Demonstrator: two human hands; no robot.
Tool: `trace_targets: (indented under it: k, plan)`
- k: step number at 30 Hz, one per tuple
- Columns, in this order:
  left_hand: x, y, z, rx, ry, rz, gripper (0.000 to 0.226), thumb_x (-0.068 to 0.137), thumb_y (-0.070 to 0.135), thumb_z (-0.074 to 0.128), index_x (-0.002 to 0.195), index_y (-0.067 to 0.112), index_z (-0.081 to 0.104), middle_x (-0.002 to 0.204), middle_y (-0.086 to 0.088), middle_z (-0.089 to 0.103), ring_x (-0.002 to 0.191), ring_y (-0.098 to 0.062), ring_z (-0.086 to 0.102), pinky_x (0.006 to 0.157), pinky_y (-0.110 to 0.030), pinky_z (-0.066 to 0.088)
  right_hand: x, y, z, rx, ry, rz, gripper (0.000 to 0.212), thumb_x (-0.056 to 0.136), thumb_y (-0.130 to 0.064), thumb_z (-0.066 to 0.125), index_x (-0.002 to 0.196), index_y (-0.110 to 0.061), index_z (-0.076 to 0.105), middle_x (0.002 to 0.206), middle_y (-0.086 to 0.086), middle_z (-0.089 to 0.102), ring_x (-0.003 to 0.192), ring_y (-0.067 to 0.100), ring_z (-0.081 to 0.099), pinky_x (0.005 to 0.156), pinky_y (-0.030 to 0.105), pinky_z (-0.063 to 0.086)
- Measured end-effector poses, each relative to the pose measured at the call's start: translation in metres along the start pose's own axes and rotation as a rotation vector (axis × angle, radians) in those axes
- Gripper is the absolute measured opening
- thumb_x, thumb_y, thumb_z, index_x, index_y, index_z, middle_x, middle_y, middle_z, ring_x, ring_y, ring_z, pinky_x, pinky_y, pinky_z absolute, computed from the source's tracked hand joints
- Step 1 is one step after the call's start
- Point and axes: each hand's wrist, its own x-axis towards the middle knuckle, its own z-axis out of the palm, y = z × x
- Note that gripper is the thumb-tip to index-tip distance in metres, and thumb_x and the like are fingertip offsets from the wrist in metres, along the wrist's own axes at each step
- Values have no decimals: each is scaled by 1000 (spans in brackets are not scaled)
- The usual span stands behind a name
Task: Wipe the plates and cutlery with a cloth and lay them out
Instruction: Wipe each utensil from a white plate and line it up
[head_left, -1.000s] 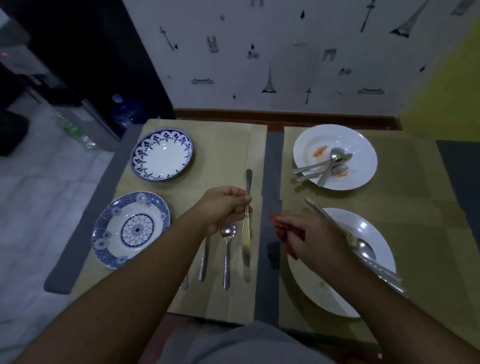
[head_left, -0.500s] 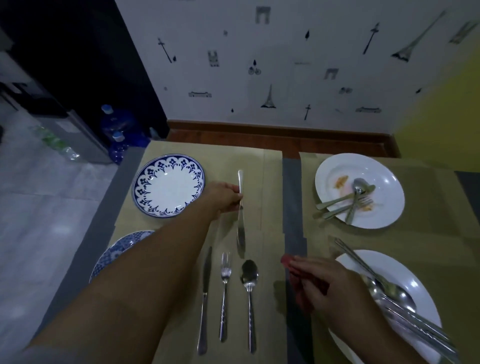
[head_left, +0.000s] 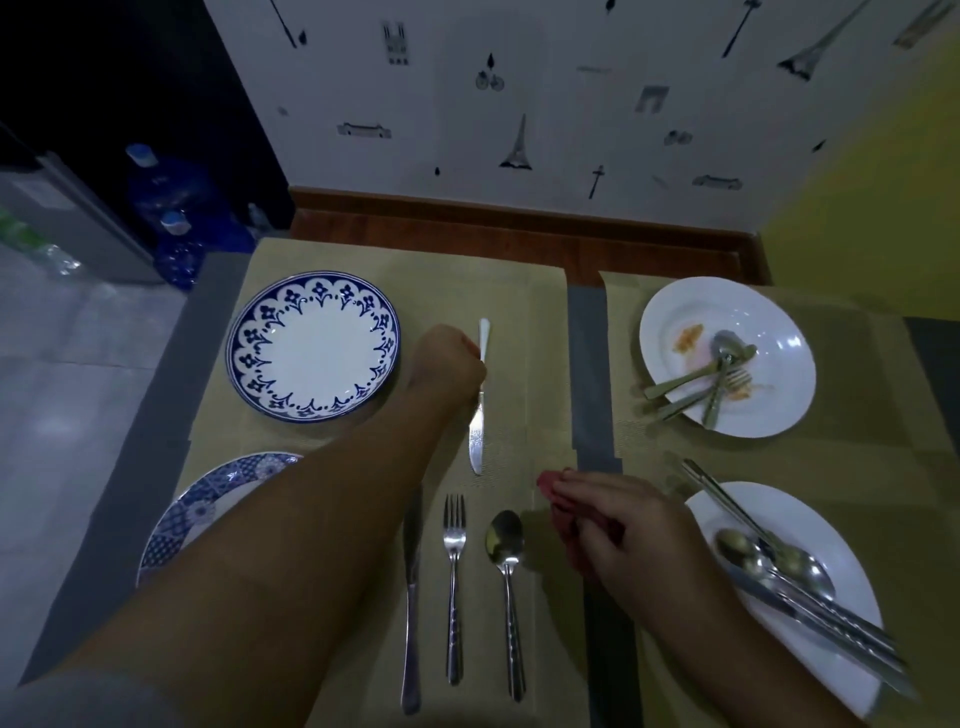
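Note:
My left hand (head_left: 451, 369) grips a table knife (head_left: 477, 436) by its handle, just right of a blue-rimmed white plate (head_left: 314, 347); the blade points toward me and lies low over the tan placemat (head_left: 524, 322). My right hand (head_left: 623, 525) holds a bunched red cloth (head_left: 563, 506) near the grey strip between the mats. In a row at the front lie another knife (head_left: 411, 597), a fork (head_left: 453, 577) and a spoon (head_left: 506, 582). A second blue patterned plate (head_left: 208, 509) is partly hidden under my left forearm.
On the right mat a white plate (head_left: 779, 332) with orange food smears carries used cutlery (head_left: 711, 382). A nearer white plate (head_left: 841, 556) holds several spoons and knives (head_left: 795, 587). Blue water bottles (head_left: 166, 208) stand on the floor at the left; a papered wall is behind.
My left hand has carried the knife from beside the spoon up the mat to the right of the far blue plate. My right hand with the cloth has barely moved.

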Motion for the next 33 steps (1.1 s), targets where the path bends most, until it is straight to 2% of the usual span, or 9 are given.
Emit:
trace_targets:
  k: [5, 10, 12, 14, 16, 19, 22, 26, 33]
  plan:
    - [-13, 0, -2, -16, 58, 44, 15, 87, 4, 61, 93, 5, 74, 91, -10, 74, 77, -19, 67, 69, -34, 58, 27, -1, 6, -10, -45, 17, 41, 85, 1, 66, 117, -25, 70, 117, -20, 63, 109, -20, 50, 97, 3, 37]
    - [-61, -16, 5, 171, 62, 355, 32, 99, 20, 52, 128, 11, 62, 116, -7, 68, 99, -19, 63, 87, -37, 55, 68, -1, 10, -117, -55, -44, 29, 90, -2, 59, 110, -18, 71, 108, -2, 69, 96, 10, 62, 85, 33, 54]
    - [-84, -26, 17, 381, -19, 476, 46, 102, 28, 42, 145, 12, 47, 144, -12, 53, 130, -26, 49, 109, -43, 43, 83, -2, 12, -166, -77, -57, 25, 91, -5, 58, 111, -14, 70, 112, 4, 68, 101, 17, 61, 90, 33, 50]
    - [-102, -34, 29, 552, -148, 494, 62, 103, 40, 25, 159, 12, 22, 166, -12, 22, 153, -30, 18, 124, -46, 16, 94, -2, 16, -209, -125, -81, 24, 92, -8, 57, 112, -9, 70, 116, 9, 67, 107, 22, 59, 93, 31, 43]
    - [-109, -39, 40, 617, -210, 469, 71, 100, 48, 13, 161, 10, 8, 169, -10, 7, 156, -26, 2, 125, -42, -1, 101, 0, 20, -265, -175, -91, 24, 92, -9, 57, 113, -6, 69, 118, 11, 66, 111, 25, 56, 95, 31, 39]
    - [-113, -39, 47, 602, -236, 427, 80, 94, 53, 4, 160, 8, 1, 168, -10, -1, 155, -23, -7, 121, -37, -11, 107, 6, 30, -337, -218, -97, 23, 91, -10, 57, 110, -6, 69, 112, 11, 67, 106, 24, 55, 94, 34, 42]
    - [-115, -39, 47, 567, -219, 411, 85, 89, 56, 0, 159, 8, -1, 168, -11, -2, 155, -23, -8, 121, -35, -12, 112, 10, 39, -375, -234, -103, 21, 89, -12, 58, 106, -7, 70, 106, 9, 67, 101, 23, 56, 90, 34, 44]
    - [-109, -48, 34, 527, -203, 370, 77, 101, 52, 20, 160, 8, -4, 168, -11, -6, 155, -22, -11, 123, -36, -10, 120, 9, 46, -386, -257, -112, 22, 82, -11, 64, 103, -6, 71, 104, 10, 67, 99, 25, 58, 89, 36, 44]
    - [-94, -67, 14, 468, -193, 260, 81, 100, 55, 20, 159, 7, -9, 167, -12, -14, 154, -22, -17, 125, -40, -6, 134, -3, 58, -411, -292, -90, 29, 80, -13, 73, 108, -12, 70, 108, 5, 65, 98, 20, 57, 88, 35, 49]
